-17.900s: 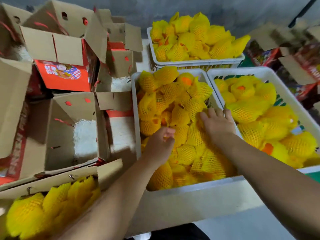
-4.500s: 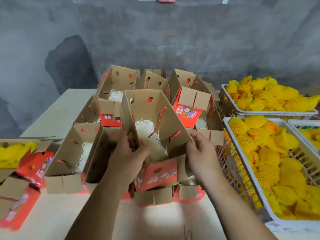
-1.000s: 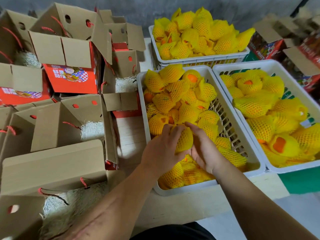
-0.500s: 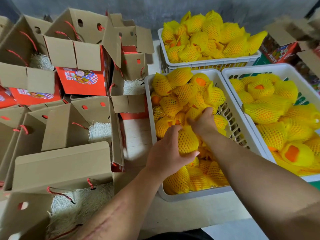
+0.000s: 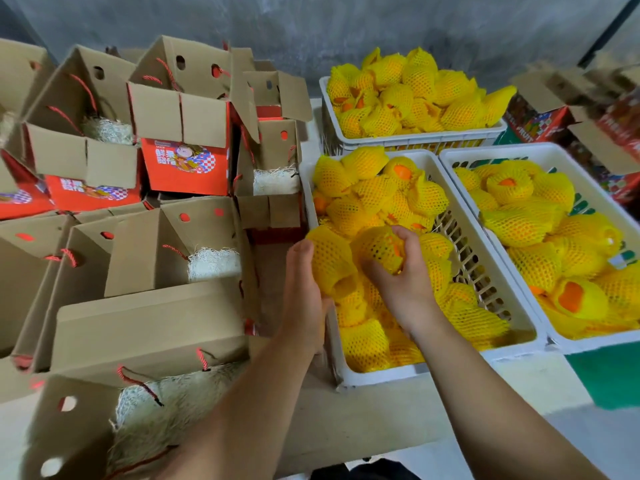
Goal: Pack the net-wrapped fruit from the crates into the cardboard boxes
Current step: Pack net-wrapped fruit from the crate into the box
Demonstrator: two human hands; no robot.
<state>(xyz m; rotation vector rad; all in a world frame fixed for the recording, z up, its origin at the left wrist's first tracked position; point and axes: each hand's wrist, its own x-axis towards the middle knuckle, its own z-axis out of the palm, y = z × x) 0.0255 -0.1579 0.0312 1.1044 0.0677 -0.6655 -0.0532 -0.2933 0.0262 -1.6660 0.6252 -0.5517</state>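
Note:
Three white crates hold orange fruit in yellow foam nets. Over the left rim of the middle crate my left hand grips one net-wrapped fruit. My right hand grips a second net-wrapped fruit just above the pile, its orange skin showing at the net's mouth. An open cardboard box with pale shredded filling stands at the lower left, nearest me, with red rope handles.
Several more open cardboard boxes with red printed fronts crowd the left, such as the box at the back. The right crate and the far crate are heaped with netted fruit. More red cartons sit far right. A grey wall is behind.
Since half a second ago both hands have lifted out of the pile, each with a netted fruit. The left hand has moved to the crate's left rim.

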